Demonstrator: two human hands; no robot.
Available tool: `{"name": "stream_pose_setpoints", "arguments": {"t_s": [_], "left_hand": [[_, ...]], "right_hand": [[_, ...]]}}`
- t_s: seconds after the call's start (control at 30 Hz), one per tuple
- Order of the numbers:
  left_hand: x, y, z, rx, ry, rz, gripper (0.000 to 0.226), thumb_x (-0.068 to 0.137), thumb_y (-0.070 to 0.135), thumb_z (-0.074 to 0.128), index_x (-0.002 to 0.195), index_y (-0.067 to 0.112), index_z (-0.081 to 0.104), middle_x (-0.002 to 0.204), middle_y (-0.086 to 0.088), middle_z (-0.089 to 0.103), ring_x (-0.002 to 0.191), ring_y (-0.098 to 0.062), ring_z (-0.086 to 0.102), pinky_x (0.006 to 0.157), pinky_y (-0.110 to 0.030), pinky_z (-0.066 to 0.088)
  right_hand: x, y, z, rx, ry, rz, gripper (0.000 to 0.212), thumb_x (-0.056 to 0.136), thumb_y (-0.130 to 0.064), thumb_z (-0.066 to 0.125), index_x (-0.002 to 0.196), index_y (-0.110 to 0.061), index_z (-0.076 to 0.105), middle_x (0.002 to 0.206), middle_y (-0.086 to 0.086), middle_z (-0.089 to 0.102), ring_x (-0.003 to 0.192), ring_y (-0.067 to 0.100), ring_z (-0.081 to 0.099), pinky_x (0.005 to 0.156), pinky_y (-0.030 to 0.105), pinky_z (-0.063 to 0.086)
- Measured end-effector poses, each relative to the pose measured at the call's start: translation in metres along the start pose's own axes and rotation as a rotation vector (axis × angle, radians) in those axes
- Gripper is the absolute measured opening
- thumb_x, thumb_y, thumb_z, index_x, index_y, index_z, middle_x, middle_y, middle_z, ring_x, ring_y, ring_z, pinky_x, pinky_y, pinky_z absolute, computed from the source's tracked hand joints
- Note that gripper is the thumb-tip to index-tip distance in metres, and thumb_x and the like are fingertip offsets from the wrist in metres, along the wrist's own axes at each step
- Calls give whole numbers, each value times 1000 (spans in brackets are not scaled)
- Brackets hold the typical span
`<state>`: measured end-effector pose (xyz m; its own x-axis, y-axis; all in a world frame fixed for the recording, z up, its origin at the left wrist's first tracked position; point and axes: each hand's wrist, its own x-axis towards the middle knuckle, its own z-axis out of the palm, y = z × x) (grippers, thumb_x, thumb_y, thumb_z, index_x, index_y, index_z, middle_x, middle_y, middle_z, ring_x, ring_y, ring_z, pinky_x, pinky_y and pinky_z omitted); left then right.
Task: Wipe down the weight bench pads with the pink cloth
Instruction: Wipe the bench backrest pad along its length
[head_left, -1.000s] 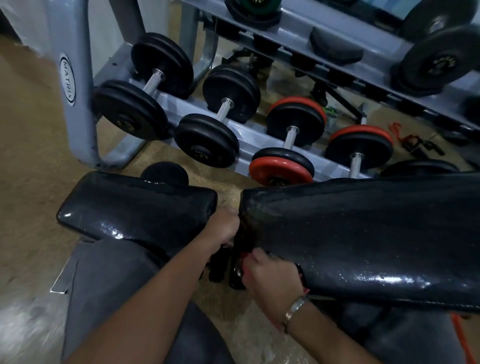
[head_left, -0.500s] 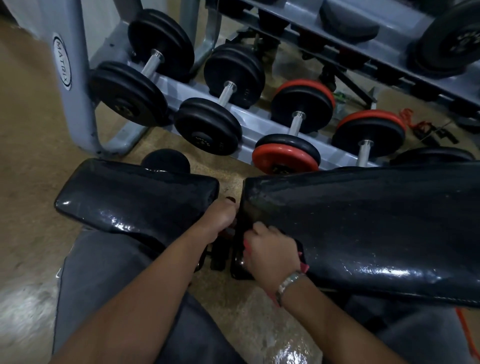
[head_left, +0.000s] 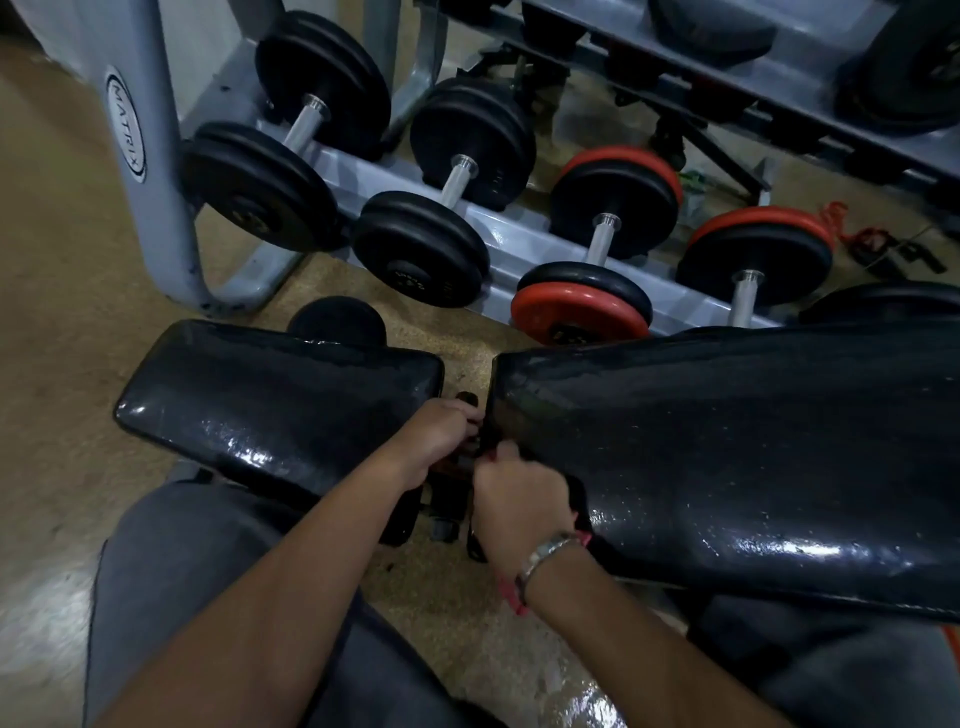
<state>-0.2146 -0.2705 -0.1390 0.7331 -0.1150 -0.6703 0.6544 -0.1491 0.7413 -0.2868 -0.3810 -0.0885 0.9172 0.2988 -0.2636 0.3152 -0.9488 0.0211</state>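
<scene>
Two glossy black bench pads lie in front of me: the short seat pad (head_left: 270, 395) on the left and the long back pad (head_left: 727, 441) on the right, both with wet streaks. My right hand (head_left: 519, 504) presses on the back pad's near left corner, closed over the pink cloth (head_left: 511, 597). Only pink edges of the cloth show, under my wrist and at my fingertips. My left hand (head_left: 436, 436) reaches into the gap between the pads with its fingers curled down out of sight.
A grey dumbbell rack (head_left: 498, 234) stands just behind the bench, holding black dumbbells (head_left: 415, 249) and red-plated ones (head_left: 582, 312). A black foam roller (head_left: 337, 322) sits behind the seat pad. My grey-trousered legs (head_left: 182, 571) are below, and the floor shines wet (head_left: 587, 696).
My right hand has slid a little farther along the back pad's left end with the cloth. My left hand stays in the gap. The view has dipped closer.
</scene>
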Motion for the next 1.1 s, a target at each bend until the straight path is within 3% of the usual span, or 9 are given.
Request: {"name": "stream_pose_setpoints", "arguments": {"t_s": [0.13,0.27,0.4,0.5,0.67,0.77,0.87,1.0,1.1], "left_hand": [[2,5,-3,-18,-58,-42,38,99,-4,34,112,15,64,117,-9,61,96,-24,64,68,-39,62],[7,9,-5,-24,-29,-29,31,100,4,43,116,7,70,110,-14,70,89,-25,68,55,-27,57],[12,7,-7,30,-39,-45,35,101,5,38,125,18,60,115,-14,69,91,-24,71,64,-30,57],[19,9,-9,14,-53,-63,35,99,6,38,123,21,58,109,-12,70,92,-27,72,78,-38,60],[22,10,-8,-54,-54,-103,21,90,22,54,86,10,71,75,-13,69,66,-28,66,70,-43,58],[27,11,-9,-111,-31,-109,22,97,24,50,95,10,68,85,-11,71,71,-27,66,58,-31,52],[33,16,-8,-185,-6,-95,21,101,27,46,104,17,64,95,-10,71,76,-24,66,53,-26,52],[41,18,-3,-202,-3,-97,41,104,39,37,109,13,68,91,-10,74,81,-28,71,65,-35,60],[44,17,-2,-188,9,-80,44,103,45,35,125,20,64,109,-9,74,99,-28,70,86,-42,60]], "right_hand": [[-16,-9,11,-19,-123,-65,30,95,-12,50,123,-12,59,121,12,54,95,32,67,63,35,38],[16,10,3,2,72,59,25,94,-22,55,118,-16,59,109,7,62,91,29,68,60,32,38],[9,0,18,-50,19,25,33,57,-29,83,86,-19,69,70,0,64,47,20,63,43,24,26],[8,4,26,-45,70,-61,35,43,-31,86,71,-21,67,54,-3,58,34,18,54,41,19,20],[54,31,1,-56,206,111,12,84,-22,66,94,-15,63,85,4,68,66,26,69,48,27,35],[53,17,4,-141,64,-53,22,95,-14,50,113,-12,61,105,8,65,85,29,70,58,33,41],[58,17,-3,-153,-19,-100,21,96,-15,49,112,-13,62,107,8,66,92,30,69,62,33,40],[94,41,-17,-150,104,90,21,94,-12,50,111,-14,62,107,7,65,92,30,68,63,33,42],[93,32,-14,-187,24,-34,24,94,-12,51,116,-12,61,111,8,63,94,29,68,65,35,47]]}}
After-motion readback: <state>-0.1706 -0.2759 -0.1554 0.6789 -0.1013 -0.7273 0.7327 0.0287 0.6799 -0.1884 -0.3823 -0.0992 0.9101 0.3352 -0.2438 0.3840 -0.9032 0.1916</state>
